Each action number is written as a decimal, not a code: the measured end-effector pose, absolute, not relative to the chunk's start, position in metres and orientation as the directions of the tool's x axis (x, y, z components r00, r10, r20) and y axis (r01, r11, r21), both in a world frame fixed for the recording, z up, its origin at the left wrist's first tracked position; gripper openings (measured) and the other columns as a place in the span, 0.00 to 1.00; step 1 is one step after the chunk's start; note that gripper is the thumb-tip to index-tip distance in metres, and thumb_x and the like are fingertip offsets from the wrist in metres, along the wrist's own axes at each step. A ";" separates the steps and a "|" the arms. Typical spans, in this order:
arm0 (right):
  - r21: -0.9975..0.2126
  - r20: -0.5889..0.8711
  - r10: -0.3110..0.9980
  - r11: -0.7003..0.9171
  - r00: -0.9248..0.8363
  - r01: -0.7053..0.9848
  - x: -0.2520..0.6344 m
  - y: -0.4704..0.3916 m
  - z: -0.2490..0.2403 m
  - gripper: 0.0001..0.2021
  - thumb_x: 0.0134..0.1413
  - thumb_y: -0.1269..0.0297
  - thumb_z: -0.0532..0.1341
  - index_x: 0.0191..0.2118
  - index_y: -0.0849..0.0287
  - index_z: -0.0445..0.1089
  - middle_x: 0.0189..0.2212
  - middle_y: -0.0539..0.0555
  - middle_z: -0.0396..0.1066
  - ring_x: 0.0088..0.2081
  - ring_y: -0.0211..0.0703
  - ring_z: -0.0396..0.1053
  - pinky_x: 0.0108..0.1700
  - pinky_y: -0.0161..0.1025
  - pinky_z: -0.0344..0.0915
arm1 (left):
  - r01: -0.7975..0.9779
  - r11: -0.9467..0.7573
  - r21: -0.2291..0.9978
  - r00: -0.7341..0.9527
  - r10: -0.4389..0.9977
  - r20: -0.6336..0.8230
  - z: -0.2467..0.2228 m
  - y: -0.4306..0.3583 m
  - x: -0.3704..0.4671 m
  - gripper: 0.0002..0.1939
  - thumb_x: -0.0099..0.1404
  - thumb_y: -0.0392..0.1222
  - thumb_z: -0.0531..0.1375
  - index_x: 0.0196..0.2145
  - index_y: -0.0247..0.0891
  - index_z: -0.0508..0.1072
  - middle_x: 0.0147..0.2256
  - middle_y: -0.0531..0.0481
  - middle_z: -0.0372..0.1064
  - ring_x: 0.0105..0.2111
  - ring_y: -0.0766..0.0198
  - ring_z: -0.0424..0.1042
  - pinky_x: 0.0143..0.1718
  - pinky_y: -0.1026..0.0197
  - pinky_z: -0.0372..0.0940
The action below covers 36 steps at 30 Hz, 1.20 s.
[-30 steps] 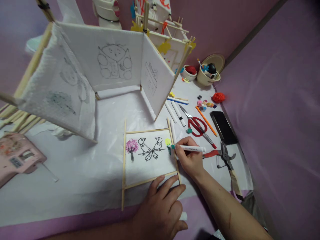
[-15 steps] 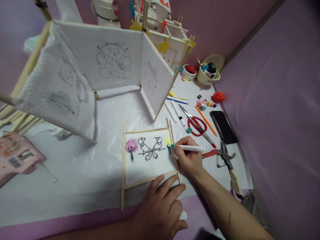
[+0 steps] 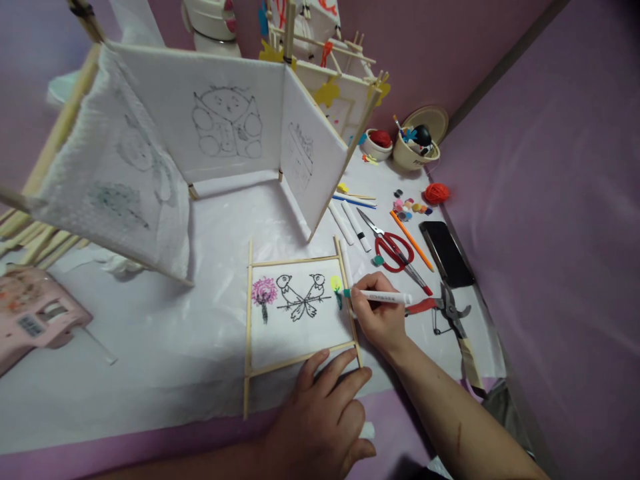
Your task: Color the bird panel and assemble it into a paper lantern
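A white panel (image 3: 280, 347) in a frame of thin wooden sticks lies on the table, with two outlined birds, a purple-topped tree and a yellow flower with green leaves drawn on it. My right hand (image 3: 379, 313) is closed around a white marker (image 3: 385, 297), its green tip at the flower by the panel's right edge. My left hand (image 3: 327, 407) lies with fingers spread over the frame's lower right corner, fingertips on the bottom stick, holding nothing.
Three upright panels (image 3: 235, 120) with drawings stand behind. A pink glue gun (image 3: 40, 320) lies left. Right are red-handled scissors (image 3: 395, 252), an orange pen (image 3: 412, 241), a phone (image 3: 447, 253), pruning shears (image 3: 453, 317) and red yarn (image 3: 437, 194). Bowls (image 3: 413, 157) stand farther back.
The marker has shifted very slightly to the right with my right hand. More green shows at the flower's stem. My left hand has stayed put.
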State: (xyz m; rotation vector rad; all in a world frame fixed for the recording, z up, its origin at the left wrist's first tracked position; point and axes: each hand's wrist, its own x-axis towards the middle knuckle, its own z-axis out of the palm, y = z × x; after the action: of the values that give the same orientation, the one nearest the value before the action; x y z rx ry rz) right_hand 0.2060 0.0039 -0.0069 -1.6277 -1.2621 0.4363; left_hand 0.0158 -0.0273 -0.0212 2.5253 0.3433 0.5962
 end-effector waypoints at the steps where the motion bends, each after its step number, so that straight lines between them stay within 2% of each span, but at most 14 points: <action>1: -0.852 0.268 0.881 0.027 0.390 0.524 0.206 0.004 -0.006 0.06 0.55 0.68 0.61 0.29 0.57 0.65 0.20 0.45 0.64 0.20 0.33 0.59 0.22 0.33 0.57 | 0.122 -0.833 0.540 0.871 0.350 0.344 -0.021 -0.027 0.016 0.18 0.68 0.58 0.61 0.33 0.39 0.71 0.58 0.50 0.69 0.65 0.52 0.55 0.66 0.49 0.33; 5: -0.849 0.266 0.879 0.018 0.397 0.528 0.204 0.004 -0.007 0.08 0.55 0.68 0.61 0.27 0.56 0.63 0.19 0.45 0.62 0.21 0.34 0.59 0.23 0.33 0.56 | 0.116 -0.831 0.545 0.876 0.344 0.339 -0.021 -0.027 0.016 0.18 0.69 0.58 0.59 0.34 0.38 0.71 0.58 0.50 0.69 0.64 0.51 0.55 0.67 0.49 0.31; 14: -0.749 0.421 0.833 0.095 0.359 0.656 0.204 0.001 -0.012 0.08 0.57 0.69 0.59 0.28 0.56 0.61 0.20 0.45 0.60 0.21 0.34 0.57 0.24 0.35 0.55 | 0.119 -0.841 0.528 0.872 0.343 0.349 -0.020 -0.025 0.017 0.18 0.68 0.57 0.60 0.33 0.38 0.71 0.58 0.50 0.69 0.64 0.51 0.55 0.67 0.49 0.30; 22: -0.744 0.399 0.843 0.069 0.360 0.664 0.203 0.002 -0.008 0.08 0.57 0.70 0.59 0.28 0.56 0.61 0.20 0.45 0.60 0.21 0.34 0.57 0.24 0.35 0.56 | 0.107 -0.845 0.524 0.870 0.335 0.362 -0.024 -0.026 0.016 0.19 0.69 0.59 0.59 0.34 0.38 0.71 0.58 0.49 0.69 0.65 0.52 0.55 0.67 0.49 0.29; 28: -0.779 0.395 0.843 0.095 0.366 0.620 0.205 0.001 -0.011 0.08 0.58 0.69 0.59 0.29 0.56 0.62 0.20 0.44 0.60 0.21 0.34 0.57 0.25 0.35 0.56 | 0.107 -0.843 0.527 0.868 0.337 0.364 -0.022 -0.026 0.016 0.19 0.68 0.59 0.60 0.33 0.38 0.71 0.58 0.49 0.69 0.64 0.51 0.56 0.67 0.48 0.32; 36: -0.762 0.378 0.845 0.053 0.378 0.645 0.203 0.002 -0.008 0.08 0.57 0.69 0.60 0.28 0.56 0.62 0.20 0.45 0.61 0.21 0.34 0.57 0.24 0.35 0.56 | 0.116 -0.842 0.527 0.871 0.341 0.354 -0.020 -0.027 0.015 0.19 0.68 0.58 0.60 0.33 0.38 0.72 0.58 0.49 0.69 0.65 0.51 0.55 0.67 0.48 0.34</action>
State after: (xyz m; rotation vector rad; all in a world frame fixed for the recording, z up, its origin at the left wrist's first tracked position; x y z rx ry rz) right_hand 0.2031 0.0024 -0.0083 -1.6628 -1.3394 0.2567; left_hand 0.0152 -0.0270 -0.0202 2.5376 0.3328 0.6055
